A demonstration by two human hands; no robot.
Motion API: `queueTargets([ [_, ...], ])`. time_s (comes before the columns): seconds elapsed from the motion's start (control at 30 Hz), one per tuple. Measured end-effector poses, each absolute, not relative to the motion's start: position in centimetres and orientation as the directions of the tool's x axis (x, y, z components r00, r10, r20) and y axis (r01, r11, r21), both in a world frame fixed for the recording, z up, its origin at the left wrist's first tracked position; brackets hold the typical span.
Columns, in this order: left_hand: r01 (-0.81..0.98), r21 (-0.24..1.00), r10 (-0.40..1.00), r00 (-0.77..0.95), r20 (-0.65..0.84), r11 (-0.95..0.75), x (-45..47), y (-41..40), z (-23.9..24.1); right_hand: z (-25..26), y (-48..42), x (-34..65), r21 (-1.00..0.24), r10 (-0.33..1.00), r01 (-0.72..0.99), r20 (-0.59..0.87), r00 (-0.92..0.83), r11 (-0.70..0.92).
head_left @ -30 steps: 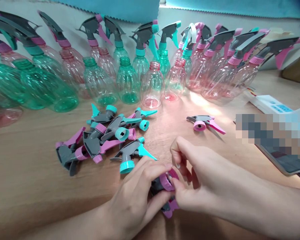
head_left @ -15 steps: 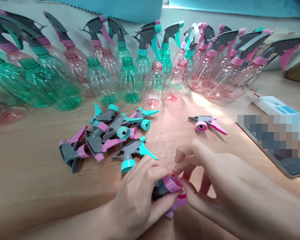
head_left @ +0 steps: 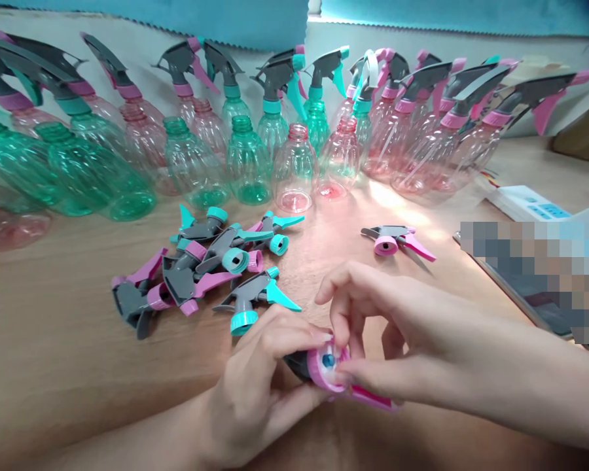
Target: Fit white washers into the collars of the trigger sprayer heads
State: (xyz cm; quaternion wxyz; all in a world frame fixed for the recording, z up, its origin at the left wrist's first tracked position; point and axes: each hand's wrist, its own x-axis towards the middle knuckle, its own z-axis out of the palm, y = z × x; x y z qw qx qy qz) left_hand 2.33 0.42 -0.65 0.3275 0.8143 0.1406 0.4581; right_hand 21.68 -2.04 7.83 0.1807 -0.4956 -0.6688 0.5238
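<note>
Across the wood-toned bench (head_left: 78,373), a row of translucent spray bottles (head_left: 249,163) stretches along the rear, tinted green or pink, below a blue cloth (head_left: 216,19) with a zigzag edge. Most bottles at the back wear grey trigger heads with teal or pink collars; several nearer ones stand with bare threaded necks, among them a pink-tinted bottle (head_left: 296,173) near the middle. At the far left, some bottles appear strongly slanted.

Both hands work at the near edge. The left hand (head_left: 258,379) grasps a pink-collared trigger head (head_left: 315,374), which lies between the two hands with its collar opening towards the right one and its pink trigger pointing right. The right hand (head_left: 397,340) is bent, thumb and fingers at that opening; whether they pinch anything there cannot be told.

To the right lies a phone (head_left: 544,317), partly masked by a mosaic, with a white box (head_left: 510,196) bearing blue markings behind it. Left of centre, loose trigger heads (head_left: 179,284) lie in a pile, teal and pink mixed. One pink-trimmed head (head_left: 385,246) sits apart, beyond the right hand. Smallest is a dark blue spot (head_left: 328,360) inside the held collar.
</note>
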Motion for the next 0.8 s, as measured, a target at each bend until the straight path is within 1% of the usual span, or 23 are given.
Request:
queueTargets([
  [0.1,-0.08,0.647,0.504,0.558,0.659,-0.758,2.2,0.3,-0.4,7.9,-2.4,21.6,-0.9,0.85,0.433,-0.268,-0.453,-0.054],
  [0.2,-0.051,0.616,0.485,0.567,0.666,-0.786,2.2,0.2,-0.3,7.5,-2.7,21.2,-0.915,0.863,0.393,-0.269,-0.428,-0.09],
  [0.33,0.009,0.577,0.483,0.556,0.676,-0.817,2.3,0.1,-0.3,6.5,-2.8,20.4,-0.951,0.847,0.21,-0.3,-0.439,-0.228],
  [0.43,0.047,0.571,0.504,0.533,0.68,-0.819,2.4,0.1,-0.5,5.9,-2.6,20.1,-0.952,0.853,0.143,-0.306,-0.423,-0.27],
  [0.5,0.059,0.557,0.498,0.531,0.685,-0.828,2.4,0.1,-0.5,5.6,-2.6,20.0,-0.961,0.871,0.149,-0.273,-0.408,-0.232],
  [0.57,0.068,0.535,0.481,0.541,0.689,-0.842,2.4,0.2,-0.4,5.4,-2.7,20.0,-0.975,0.895,0.171,-0.203,-0.398,-0.145],
  [0.63,0.078,0.514,0.464,0.558,0.688,-0.855,2.4,0.3,-0.3,5.3,-2.9,20.1,-0.973,0.909,0.222,-0.145,-0.391,-0.06],
  [0.7,0.086,0.502,0.456,0.567,0.686,-0.861,2.4,0.3,-0.1,5.4,-3.3,20.1,-0.957,0.914,0.29,-0.119,-0.388,-0.001],
  [0.8,0.101,0.51,0.472,0.563,0.679,-0.854,2.4,0.2,-0.1,5.6,-3.6,20.1,-0.925,0.923,0.372,-0.07,-0.38,0.083],
])
